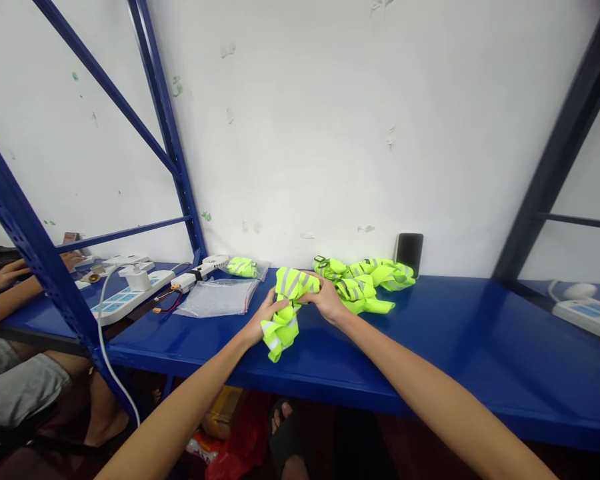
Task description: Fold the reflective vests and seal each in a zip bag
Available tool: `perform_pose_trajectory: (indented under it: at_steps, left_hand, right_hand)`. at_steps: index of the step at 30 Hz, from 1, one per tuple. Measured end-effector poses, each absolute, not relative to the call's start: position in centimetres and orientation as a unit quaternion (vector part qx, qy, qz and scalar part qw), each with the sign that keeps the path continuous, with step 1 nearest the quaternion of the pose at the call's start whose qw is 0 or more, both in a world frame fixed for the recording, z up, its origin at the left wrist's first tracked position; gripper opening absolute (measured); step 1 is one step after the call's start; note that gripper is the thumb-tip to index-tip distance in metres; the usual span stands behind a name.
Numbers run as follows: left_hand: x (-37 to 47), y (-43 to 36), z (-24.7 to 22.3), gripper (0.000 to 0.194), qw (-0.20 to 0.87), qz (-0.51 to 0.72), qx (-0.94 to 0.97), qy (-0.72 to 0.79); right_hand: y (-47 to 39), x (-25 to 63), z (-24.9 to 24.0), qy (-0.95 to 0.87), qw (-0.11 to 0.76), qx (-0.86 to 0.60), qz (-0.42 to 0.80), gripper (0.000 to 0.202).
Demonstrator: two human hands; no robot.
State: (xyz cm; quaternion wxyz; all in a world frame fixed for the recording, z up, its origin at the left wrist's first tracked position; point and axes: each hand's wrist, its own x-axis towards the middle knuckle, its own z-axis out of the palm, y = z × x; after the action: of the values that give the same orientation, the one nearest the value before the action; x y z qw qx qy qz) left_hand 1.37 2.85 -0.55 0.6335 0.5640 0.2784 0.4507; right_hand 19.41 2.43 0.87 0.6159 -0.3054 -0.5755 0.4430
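Neon-yellow vest [286, 308] gripped by both hands, left hand [263, 318] and right hand [327, 300], on blue shelf [445, 340] near its front edge; vest pile [365, 280] just right, clear bag [219, 297] left

blue metal shelf [455, 347] carries yellow vests [363, 280], clear bags [217, 297], a power strip [130, 300], a dark phone [409, 252].

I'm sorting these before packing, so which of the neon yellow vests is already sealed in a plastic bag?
The small folded vest by the wall, left of the hands. The one held by the left hand and right hand and the loose pile are bare.
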Motion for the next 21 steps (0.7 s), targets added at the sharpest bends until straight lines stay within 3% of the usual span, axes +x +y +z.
perform_pose_trajectory:
  at_steps: [3,8,14,19,21]
  left_hand:
    - [1.1,2.9,-0.3,0.053,0.664,0.412,0.559,0.278]
    - [0.6,3.4,-0.4,0.055,0.67,0.416,0.547,0.283]
    - [0.0,3.9,-1.2,0.052,0.671,0.437,0.518,0.303]
    - [0.1,3.4,-0.7,0.036,0.704,0.456,0.472,0.273]
    - [0.2,3.2,-0.5,0.038,0.719,0.446,0.467,0.255]
  right_hand:
    - [2.0,19.4,1.0,-0.64,0.616,-0.34,0.307,0.052]
    - [1.5,18.5,-0.2,-0.723,0.589,-0.321,0.168,0.057]
    - [3.2,20.2,-0.9,-0.851,0.463,-0.222,0.11,0.073]
    - [3.7,20.5,-0.4,-0.877,0.418,-0.224,0.082,0.077]
    - [3.2,20.3,-0.4,-0.875,0.41,-0.243,0.088,0.077]
